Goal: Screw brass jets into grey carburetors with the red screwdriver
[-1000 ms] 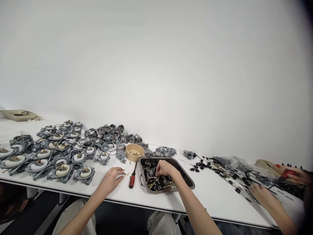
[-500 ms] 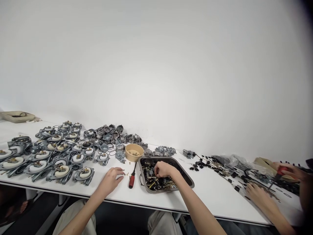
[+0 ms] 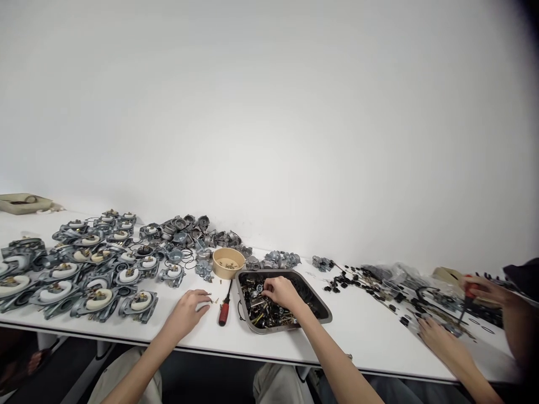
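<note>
My left hand (image 3: 188,311) rests over the white table, thumb and fingers apart, with a tiny part near its fingertips. My right hand (image 3: 281,293) is inside the dark metal tray (image 3: 325,314), fingers pinched among small brass and black parts; what they hold is hidden. Between my hands lies a red-handled screwdriver (image 3: 224,313), its shaft pointing to the back. Behind it stands a round tan bowl (image 3: 228,273) with small brass pieces inside. A few tiny brass pieces lie beside the screwdriver.
Rows of metal carburetor bodies (image 3: 96,300) with white floats cover the left side. More grey castings (image 3: 181,225) are piled behind. Black parts (image 3: 337,280) are scattered to the right, where another person's hands (image 3: 446,342) work with a red-handled screwdriver (image 3: 469,297).
My right hand has shifted slightly up within the tray, over different parts. The whole view has moved a little. At the right, the other person's screwdriver hand has moved left.
</note>
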A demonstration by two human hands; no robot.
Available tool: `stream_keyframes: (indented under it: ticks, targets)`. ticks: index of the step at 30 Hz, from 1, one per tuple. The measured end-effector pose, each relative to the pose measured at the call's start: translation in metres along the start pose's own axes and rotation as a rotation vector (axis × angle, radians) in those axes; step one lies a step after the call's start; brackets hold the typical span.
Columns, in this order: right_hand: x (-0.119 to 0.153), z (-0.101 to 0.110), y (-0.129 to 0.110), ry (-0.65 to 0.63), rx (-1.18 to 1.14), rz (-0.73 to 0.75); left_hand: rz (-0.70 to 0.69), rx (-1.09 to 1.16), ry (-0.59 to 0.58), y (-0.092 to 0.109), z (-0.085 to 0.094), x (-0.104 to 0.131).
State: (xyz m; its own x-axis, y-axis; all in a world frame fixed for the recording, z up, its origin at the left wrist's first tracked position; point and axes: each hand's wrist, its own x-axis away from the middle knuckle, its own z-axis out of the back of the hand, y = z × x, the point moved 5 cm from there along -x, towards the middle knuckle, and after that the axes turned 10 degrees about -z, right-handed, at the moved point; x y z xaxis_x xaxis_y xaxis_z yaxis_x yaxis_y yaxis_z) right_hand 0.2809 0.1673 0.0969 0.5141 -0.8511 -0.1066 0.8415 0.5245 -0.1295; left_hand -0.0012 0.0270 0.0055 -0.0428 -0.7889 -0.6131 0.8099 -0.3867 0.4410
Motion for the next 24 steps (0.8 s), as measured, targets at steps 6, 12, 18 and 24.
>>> stream_keyframes:
  ticks: [6,12,18,24]
  targets:
    - [0.004,-0.001,0.009,-0.027,-0.043,0.021,0.009,0.004,0.003,-0.001,-0.001,-0.001]
    - [0.007,-0.003,0.012,-0.074,-0.124,0.113,0.013,0.002,0.002,-0.002,-0.002,0.000]
    - [-0.001,-0.011,0.010,-0.118,-0.165,0.150,0.009,-0.006,-0.003,-0.001,-0.001,-0.001]
    - [-0.009,-0.016,0.009,-0.171,-0.172,0.178,-0.009,0.001,-0.015,0.000,0.000,-0.001]
